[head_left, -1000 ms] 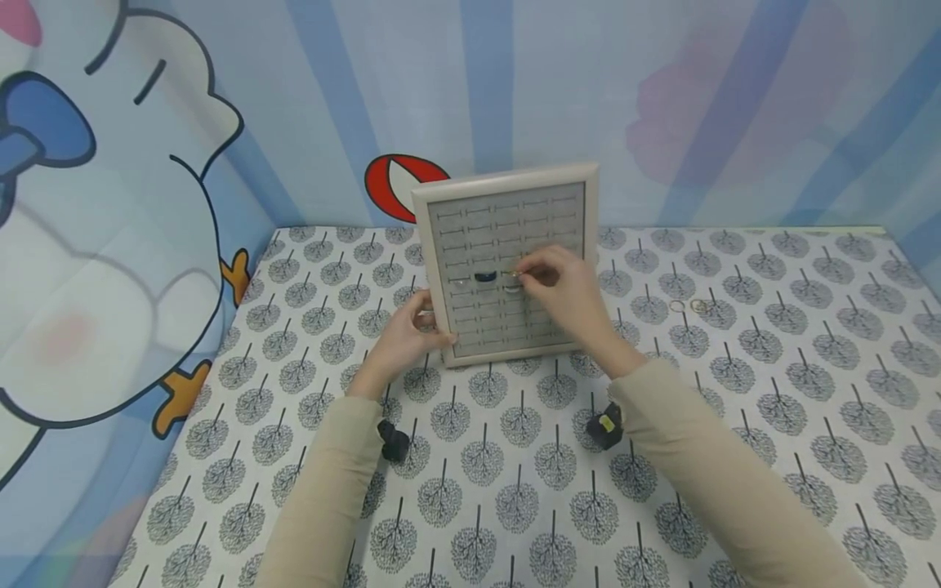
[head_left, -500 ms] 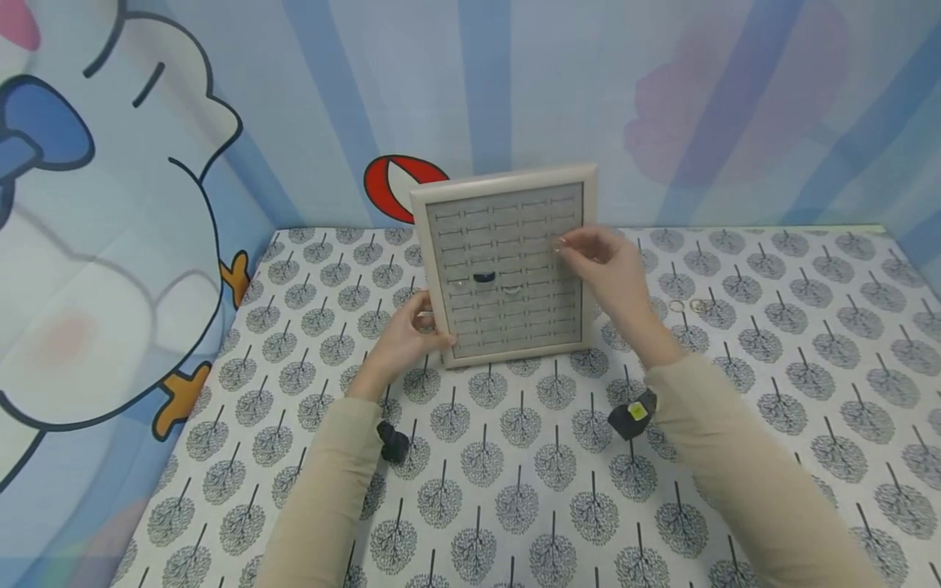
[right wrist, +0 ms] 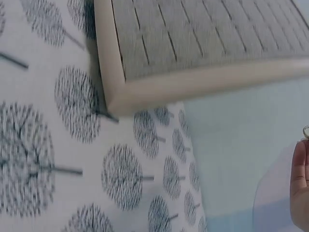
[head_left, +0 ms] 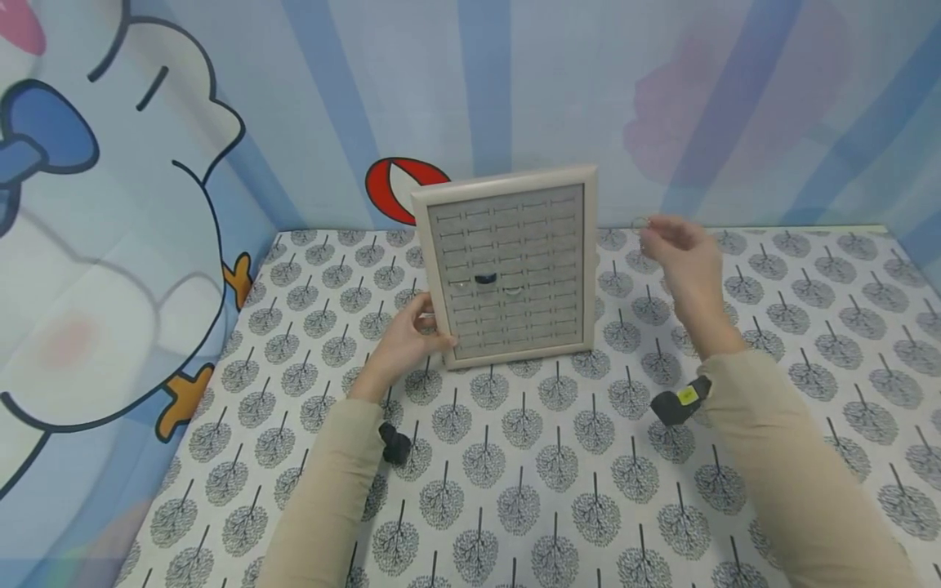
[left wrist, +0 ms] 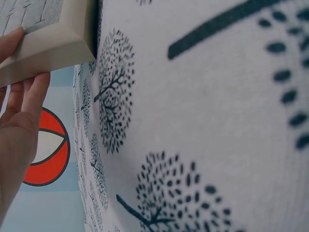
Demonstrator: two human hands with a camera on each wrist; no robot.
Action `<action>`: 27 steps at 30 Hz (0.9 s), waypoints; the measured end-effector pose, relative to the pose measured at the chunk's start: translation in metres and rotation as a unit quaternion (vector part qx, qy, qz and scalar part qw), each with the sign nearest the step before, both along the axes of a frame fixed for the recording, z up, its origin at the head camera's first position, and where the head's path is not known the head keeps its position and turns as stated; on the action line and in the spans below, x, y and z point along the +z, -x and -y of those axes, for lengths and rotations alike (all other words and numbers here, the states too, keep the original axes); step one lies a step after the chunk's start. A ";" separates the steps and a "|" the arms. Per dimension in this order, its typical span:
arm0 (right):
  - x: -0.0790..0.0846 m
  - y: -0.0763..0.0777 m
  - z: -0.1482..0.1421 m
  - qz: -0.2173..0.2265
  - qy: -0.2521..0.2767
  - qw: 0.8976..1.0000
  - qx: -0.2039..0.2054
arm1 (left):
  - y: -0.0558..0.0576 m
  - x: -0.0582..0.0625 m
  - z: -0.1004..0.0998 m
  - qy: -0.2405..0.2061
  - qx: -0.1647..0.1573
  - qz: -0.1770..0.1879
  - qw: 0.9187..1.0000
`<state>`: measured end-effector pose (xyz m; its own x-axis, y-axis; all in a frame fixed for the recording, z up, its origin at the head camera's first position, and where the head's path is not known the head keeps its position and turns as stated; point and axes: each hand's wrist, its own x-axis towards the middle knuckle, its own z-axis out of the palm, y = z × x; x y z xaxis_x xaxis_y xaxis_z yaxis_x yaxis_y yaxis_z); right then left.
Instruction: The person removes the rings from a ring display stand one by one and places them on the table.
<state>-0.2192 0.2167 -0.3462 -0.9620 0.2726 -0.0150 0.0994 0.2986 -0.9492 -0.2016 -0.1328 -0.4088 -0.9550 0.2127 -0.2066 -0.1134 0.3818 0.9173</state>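
Cartoon-print wall [head_left: 573, 98] behind, tree-print bench [head_left: 522, 465] below. Left hand [head_left: 404, 339] had grip clamped on lower left of ring frame [head_left: 590, 261], which stood tilted on bench. Right hand [head_left: 687, 257] was off to frame's right, grip pinched together on thin ring [head_left: 638, 220]. Risks imo: ring could drop if pinch loosened, frame could tip if left hand let go. Counted: one frame, one pinched ring, three on board (dark ring [head_left: 485, 279], silver ring [head_left: 513, 291], sparkly bit [head_left: 460, 283], probably ring too).
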 end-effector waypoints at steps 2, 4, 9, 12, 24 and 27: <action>-0.003 0.000 -0.011 0.007 -0.005 1.000 -0.015 | 0.000 0.000 0.000 -0.001 -0.001 -0.001 1.000; -0.007 -0.002 -0.022 0.011 -0.010 1.000 -0.027 | 0.001 0.000 0.000 -0.002 -0.001 -0.001 1.000; -0.018 -0.007 -0.049 0.031 -0.020 0.997 -0.064 | 0.000 0.000 -0.001 0.001 0.001 0.004 1.000; -0.032 -0.009 -0.066 0.031 -0.022 0.996 -0.085 | 0.000 0.001 -0.001 0.004 0.002 0.001 1.000; -0.104 0.003 -0.142 0.125 -0.097 0.979 -0.125 | -0.001 -0.001 -0.001 -0.014 0.000 0.001 1.000; -0.085 -0.010 -0.133 0.159 -0.096 0.975 -0.118 | 0.000 -0.002 0.000 -0.018 -0.001 -0.001 1.000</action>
<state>-0.2089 0.3496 -0.4313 -0.8270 0.5133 -0.2294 0.4674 0.4009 -0.7879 -0.2016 -0.1325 -0.4106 -0.9550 0.2217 -0.1972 -0.1111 0.3494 0.9304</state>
